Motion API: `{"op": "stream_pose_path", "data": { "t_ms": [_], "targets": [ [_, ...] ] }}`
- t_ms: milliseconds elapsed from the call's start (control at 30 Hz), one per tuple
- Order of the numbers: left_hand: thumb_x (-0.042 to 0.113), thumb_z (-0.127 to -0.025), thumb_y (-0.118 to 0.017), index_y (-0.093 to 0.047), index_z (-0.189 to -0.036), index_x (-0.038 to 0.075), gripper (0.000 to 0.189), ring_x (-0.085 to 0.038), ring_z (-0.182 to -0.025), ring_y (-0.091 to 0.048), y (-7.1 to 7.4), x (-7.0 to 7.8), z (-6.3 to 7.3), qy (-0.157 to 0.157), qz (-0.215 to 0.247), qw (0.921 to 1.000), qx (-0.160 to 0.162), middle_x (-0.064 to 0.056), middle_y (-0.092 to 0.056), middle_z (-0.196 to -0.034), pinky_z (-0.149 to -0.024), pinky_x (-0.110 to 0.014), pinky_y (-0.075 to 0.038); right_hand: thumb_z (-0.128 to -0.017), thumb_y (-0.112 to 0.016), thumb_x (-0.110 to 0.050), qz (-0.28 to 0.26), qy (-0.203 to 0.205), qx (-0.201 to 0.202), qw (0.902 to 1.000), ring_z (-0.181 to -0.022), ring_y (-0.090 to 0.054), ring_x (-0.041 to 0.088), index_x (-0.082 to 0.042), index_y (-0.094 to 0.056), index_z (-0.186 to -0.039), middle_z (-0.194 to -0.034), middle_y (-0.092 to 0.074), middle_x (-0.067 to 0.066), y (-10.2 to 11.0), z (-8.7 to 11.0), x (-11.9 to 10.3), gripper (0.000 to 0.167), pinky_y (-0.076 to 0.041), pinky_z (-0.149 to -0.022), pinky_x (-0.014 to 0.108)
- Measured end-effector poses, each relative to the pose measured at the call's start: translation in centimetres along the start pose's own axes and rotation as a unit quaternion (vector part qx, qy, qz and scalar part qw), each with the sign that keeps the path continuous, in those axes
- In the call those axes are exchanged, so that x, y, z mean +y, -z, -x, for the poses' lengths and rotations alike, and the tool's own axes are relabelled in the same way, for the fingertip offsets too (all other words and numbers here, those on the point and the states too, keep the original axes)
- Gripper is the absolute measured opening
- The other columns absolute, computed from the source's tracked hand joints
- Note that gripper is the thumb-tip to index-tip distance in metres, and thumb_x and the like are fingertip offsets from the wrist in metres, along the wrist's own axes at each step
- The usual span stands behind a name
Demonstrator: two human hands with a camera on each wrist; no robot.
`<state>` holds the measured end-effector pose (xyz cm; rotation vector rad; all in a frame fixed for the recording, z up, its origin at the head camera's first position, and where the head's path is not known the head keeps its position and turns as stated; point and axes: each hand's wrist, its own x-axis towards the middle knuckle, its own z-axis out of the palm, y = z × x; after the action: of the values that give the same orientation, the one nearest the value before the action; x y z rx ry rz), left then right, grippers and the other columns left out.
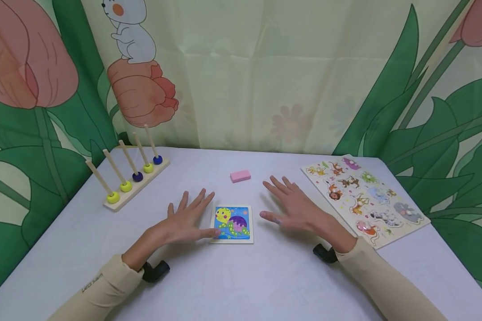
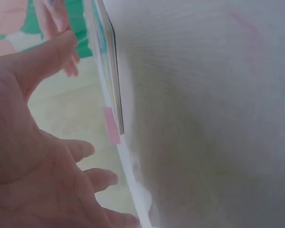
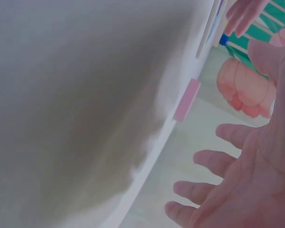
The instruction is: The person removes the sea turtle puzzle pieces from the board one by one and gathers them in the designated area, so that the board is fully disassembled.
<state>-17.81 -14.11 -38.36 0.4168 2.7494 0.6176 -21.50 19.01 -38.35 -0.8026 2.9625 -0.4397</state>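
Observation:
A small square turtle puzzle (image 1: 241,223) with a white frame lies on the table between the two hands. My left hand (image 1: 186,223) is spread at its left side, the thumb overlapping the puzzle's lower left part in the head view. The left wrist view shows that palm (image 2: 42,171) holding nothing. On the other side my right hand (image 1: 295,205) hovers with fingers spread, between the puzzle and the animal board. Its palm (image 3: 261,180) is bare in the right wrist view. Beyond the puzzle sits a pink rectangular block (image 1: 240,176).
At the left stands a wooden peg rack (image 1: 138,187) with upright rods and yellow and dark blue beads. A wooden animal puzzle board (image 1: 347,203) lies at the right, close to the right forearm. Behind the white table (image 1: 241,285) hangs a printed curtain (image 1: 233,89).

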Motion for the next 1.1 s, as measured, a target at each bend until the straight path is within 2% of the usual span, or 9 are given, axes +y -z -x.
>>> {"op": "stream_pose_path", "data": {
  "t_ms": [333,600,833,1100],
  "targets": [
    [0.065,-0.087,-0.074,-0.022,-0.171,0.020,0.108,-0.057,-0.162,0.003,-0.2,-0.1,0.2,-0.001,-0.003,0.9999,-0.012,-0.012,-0.010,-0.181,-0.115,-0.090,-0.002,-0.098,-0.060,-0.067,-0.013,0.009,-0.024,0.9996,-0.166,-0.014,0.045,-0.024,-0.026,-0.170,-0.179,-0.020,0.010,-0.3,-1.0,-1.6,0.091,-0.016,-0.133,0.063],
    [0.067,-0.087,-0.073,-0.025,-0.170,0.019,0.107,-0.057,-0.162,0.004,-0.2,-0.1,0.2,-0.007,-0.027,0.9991,-0.033,-0.013,-0.008,-0.181,-0.120,-0.085,0.000,-0.098,-0.061,-0.064,-0.023,0.029,-0.029,0.9989,-0.166,-0.014,0.044,-0.024,-0.026,-0.170,-0.179,-0.020,0.009,-0.6,-1.8,-2.8,0.090,-0.016,-0.133,0.062],
    [0.069,-0.086,-0.073,-0.025,-0.170,0.018,0.109,-0.058,-0.162,0.004,-0.3,-0.4,0.0,-0.015,-0.041,0.9984,-0.037,-0.013,-0.008,-0.181,-0.119,-0.086,-0.002,-0.098,-0.060,-0.065,-0.018,0.028,-0.051,0.9982,-0.167,-0.013,0.041,-0.027,-0.024,-0.170,-0.180,-0.019,0.007,-0.8,-2.5,-3.8,0.090,-0.017,-0.133,0.061],
    [0.072,-0.087,-0.070,-0.024,-0.171,0.019,0.109,-0.056,-0.163,0.007,-0.3,-0.6,-0.3,-0.013,-0.051,0.9976,-0.044,-0.012,-0.005,-0.181,-0.120,-0.086,0.001,-0.097,-0.063,-0.062,-0.017,0.052,-0.052,0.9972,-0.164,-0.026,0.038,-0.027,-0.036,-0.167,-0.177,-0.027,0.008,-1.0,-3.1,-4.7,0.082,-0.028,-0.128,0.065]
  ]
}}
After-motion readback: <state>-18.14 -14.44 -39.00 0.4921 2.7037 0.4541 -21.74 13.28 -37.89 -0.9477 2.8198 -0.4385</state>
